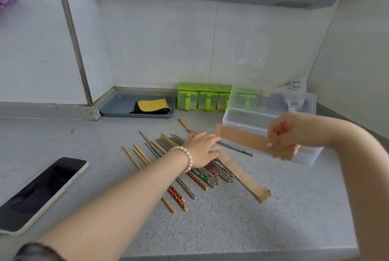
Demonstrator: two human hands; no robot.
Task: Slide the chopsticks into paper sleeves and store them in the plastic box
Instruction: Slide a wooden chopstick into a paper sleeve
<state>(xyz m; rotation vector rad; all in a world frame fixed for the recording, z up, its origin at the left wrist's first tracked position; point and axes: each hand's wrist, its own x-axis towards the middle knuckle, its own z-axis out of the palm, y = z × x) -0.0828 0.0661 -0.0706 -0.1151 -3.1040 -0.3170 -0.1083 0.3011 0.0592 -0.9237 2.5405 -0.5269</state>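
Right hand (281, 132) pinching a paper sleeve (254, 141) above the worktop (231, 218), before the open plastic box (242, 118). Left hand (201, 149), fingers relaxed, resting on loose chopsticks (179, 176) beside spare sleeves (244, 178).

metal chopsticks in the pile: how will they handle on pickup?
The metal chopsticks look smooth and shiny, so probably slippery in a pinch. Thin and straight, likely stiff. They lie packed against others on the counter, so lifting one may well nudge its neighbours or let it roll.
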